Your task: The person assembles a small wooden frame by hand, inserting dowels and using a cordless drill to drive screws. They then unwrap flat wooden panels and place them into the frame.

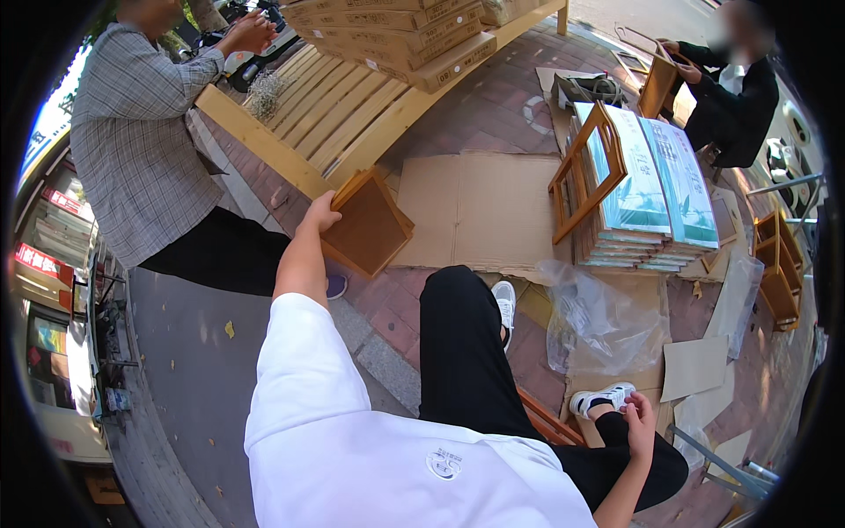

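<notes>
My left arm is stretched out ahead. My left hand (323, 211) is closed on the edge of a wooden-framed panel (365, 227) with a brown face. More framed edges show behind it, so it looks like a small stack, tilted beside the slatted bench. Over my bent right leg hangs my right hand (640, 424), its fingers loosely bent and apart, holding nothing. Below my legs, reddish wooden bars (547, 417) are partly hidden.
Cartons (414, 44) are piled on the slatted wooden bench (304, 119). Flattened cardboard (480, 207) covers the paving. Plastic-wrapped packs (651, 176) carry a leaning wooden frame (591, 173). Clear plastic film (603, 321) lies near my feet. One person (145, 132) sits left; another (735, 106) handles a frame, far right.
</notes>
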{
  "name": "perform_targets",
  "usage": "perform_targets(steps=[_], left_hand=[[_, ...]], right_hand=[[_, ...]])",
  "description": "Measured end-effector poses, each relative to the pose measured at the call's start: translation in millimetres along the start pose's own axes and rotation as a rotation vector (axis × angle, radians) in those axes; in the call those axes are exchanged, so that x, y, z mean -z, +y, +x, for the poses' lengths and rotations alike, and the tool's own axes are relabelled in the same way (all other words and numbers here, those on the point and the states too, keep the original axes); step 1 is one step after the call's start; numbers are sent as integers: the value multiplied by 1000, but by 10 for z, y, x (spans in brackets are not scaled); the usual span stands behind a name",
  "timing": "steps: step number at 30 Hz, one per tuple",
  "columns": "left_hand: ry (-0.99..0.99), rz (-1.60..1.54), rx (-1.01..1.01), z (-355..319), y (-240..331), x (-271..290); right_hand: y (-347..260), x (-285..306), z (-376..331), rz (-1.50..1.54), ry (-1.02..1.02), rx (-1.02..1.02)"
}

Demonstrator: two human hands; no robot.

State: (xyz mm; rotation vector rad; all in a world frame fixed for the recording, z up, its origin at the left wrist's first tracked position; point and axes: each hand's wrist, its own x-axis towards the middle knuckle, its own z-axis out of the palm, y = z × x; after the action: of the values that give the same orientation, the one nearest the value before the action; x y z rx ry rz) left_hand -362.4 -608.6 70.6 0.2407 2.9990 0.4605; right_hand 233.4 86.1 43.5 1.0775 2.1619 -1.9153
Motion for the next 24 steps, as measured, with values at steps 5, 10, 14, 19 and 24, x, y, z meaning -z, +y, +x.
perform_targets(steps=[5, 10, 14, 19, 24], left_hand=[[56, 314, 471, 116, 7, -64], [388, 324, 393, 188, -265, -491], [353, 349, 322, 201, -409, -675], [281, 451, 367, 156, -589, -396], [347, 206, -66, 251, 405, -385]], right_hand=[[225, -157, -77, 4, 31, -153], [283, -262, 29, -91, -71, -138], [164, -132, 36, -243, -44, -95], [-654, 148, -137, -454, -105, 55], [-628, 1462, -723, 38, 743, 430]])
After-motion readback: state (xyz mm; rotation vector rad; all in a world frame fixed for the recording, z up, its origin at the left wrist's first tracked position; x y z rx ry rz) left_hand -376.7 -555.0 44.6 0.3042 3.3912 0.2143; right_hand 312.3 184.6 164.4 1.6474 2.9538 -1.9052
